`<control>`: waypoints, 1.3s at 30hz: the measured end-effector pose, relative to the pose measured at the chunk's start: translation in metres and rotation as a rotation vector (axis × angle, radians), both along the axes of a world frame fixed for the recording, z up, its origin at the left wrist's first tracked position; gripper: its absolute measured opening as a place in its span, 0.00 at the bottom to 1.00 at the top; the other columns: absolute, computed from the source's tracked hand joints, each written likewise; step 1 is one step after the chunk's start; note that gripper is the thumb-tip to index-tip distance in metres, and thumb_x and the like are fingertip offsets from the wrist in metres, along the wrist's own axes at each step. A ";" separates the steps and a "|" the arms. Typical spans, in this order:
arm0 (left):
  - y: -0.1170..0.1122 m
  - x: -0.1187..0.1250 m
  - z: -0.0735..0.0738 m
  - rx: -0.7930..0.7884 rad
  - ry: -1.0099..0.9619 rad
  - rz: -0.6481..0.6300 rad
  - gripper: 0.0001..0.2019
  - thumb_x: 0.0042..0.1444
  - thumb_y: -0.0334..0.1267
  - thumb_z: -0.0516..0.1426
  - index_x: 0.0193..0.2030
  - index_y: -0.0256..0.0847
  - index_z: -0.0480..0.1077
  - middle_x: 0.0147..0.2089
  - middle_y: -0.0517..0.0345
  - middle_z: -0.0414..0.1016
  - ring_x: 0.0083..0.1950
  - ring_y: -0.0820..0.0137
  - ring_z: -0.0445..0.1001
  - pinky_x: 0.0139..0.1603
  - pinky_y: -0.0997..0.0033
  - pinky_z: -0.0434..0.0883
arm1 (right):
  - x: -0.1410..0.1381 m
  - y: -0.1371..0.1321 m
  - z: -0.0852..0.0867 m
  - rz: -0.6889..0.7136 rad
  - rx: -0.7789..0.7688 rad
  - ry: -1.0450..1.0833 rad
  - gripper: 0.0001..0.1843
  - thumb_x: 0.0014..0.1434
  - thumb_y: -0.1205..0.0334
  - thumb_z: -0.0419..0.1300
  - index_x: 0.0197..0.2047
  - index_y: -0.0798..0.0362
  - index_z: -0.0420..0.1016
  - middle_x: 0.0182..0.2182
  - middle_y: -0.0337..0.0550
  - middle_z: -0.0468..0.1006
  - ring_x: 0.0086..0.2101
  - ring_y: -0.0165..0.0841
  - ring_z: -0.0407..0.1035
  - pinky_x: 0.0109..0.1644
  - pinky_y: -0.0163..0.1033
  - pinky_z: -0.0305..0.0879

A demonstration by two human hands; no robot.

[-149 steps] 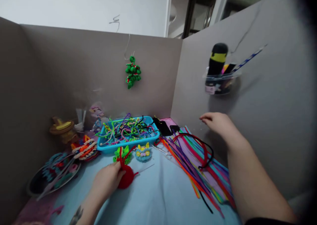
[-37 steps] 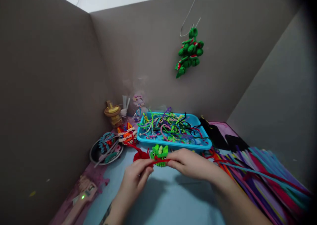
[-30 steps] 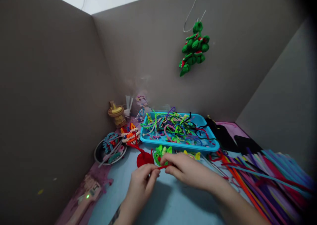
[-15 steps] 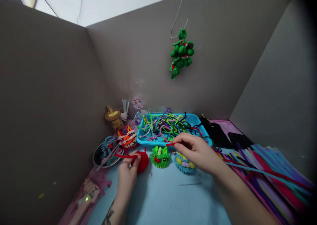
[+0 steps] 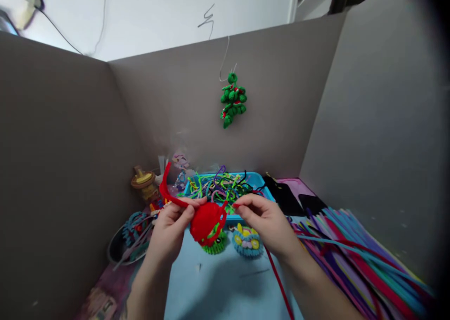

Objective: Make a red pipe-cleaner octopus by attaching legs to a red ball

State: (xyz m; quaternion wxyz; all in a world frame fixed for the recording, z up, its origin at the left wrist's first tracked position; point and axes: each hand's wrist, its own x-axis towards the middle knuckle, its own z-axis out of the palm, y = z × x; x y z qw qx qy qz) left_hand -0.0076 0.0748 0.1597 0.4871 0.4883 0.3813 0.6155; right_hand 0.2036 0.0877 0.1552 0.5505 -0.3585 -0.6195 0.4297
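My left hand (image 5: 172,228) is closed on a round red piece (image 5: 205,219) made of fuzzy pipe cleaner, lifted above the mat. A loose red end rises from it up and to the left, and a loop hangs at its right edge. My right hand (image 5: 267,221) pinches the tip of a red pipe cleaner just right of that loop. Below this hand a red pipe cleaner (image 5: 279,282) trails to the front. Behind the red piece a green pipe-cleaner animal face (image 5: 214,248) is partly hidden. A light-blue face with yellow eyes (image 5: 248,246) sits to its right.
A blue tray (image 5: 270,194) of pipe-cleaner scraps stands at the back. Left are a metal bowl (image 5: 113,248) and a brown-and-yellow cup (image 5: 144,181). Many coloured pipe cleaners (image 5: 355,245) lie at right. A green ornament (image 5: 232,99) hangs on the grey partition (image 5: 281,104).
My left hand has raised the red piece off the mat and moved it in front of the green face. Both hands are closer together. The head view has shifted.
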 end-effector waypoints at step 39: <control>0.002 0.040 -0.028 0.631 0.982 0.341 0.09 0.59 0.32 0.54 0.43 0.43 0.74 0.39 0.55 0.81 0.39 0.67 0.77 0.44 0.68 0.70 | -0.008 -0.003 -0.007 -0.122 0.012 -0.134 0.08 0.56 0.60 0.58 0.30 0.53 0.77 0.30 0.42 0.72 0.32 0.32 0.68 0.34 0.35 0.64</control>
